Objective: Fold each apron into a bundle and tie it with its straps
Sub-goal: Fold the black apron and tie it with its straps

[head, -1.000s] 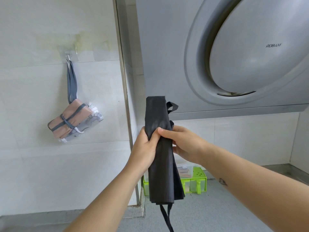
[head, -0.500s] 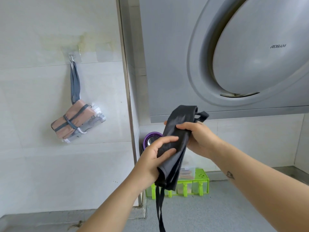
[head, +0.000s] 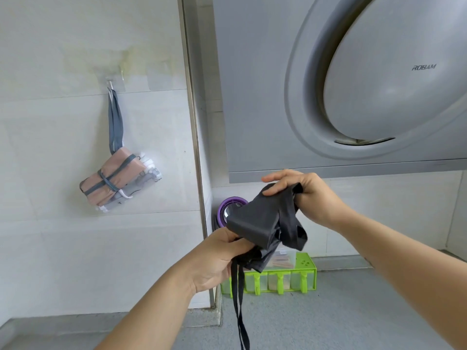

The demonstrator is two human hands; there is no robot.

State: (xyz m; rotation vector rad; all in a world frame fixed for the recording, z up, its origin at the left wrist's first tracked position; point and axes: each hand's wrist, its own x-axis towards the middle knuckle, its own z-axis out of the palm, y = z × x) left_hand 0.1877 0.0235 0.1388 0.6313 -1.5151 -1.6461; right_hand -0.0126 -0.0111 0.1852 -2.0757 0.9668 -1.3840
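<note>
The left hand (head: 222,258) grips the lower end and the right hand (head: 305,195) pinches the top of a black fabric apron (head: 255,221), doubled over in mid-air. It looks light, limp and slippery, best held at the fold, above its dangling thin straps (head: 238,299). A grey metal range hood (head: 379,97) looms close overhead; a tied pink bundle (head: 111,180) hangs leftward.

Black apron (head: 260,221): thin cloth, slight sheen. Range hood (head: 265,97): smooth matt grey metal. Green rack (head: 307,266): glossy plastic.
</note>
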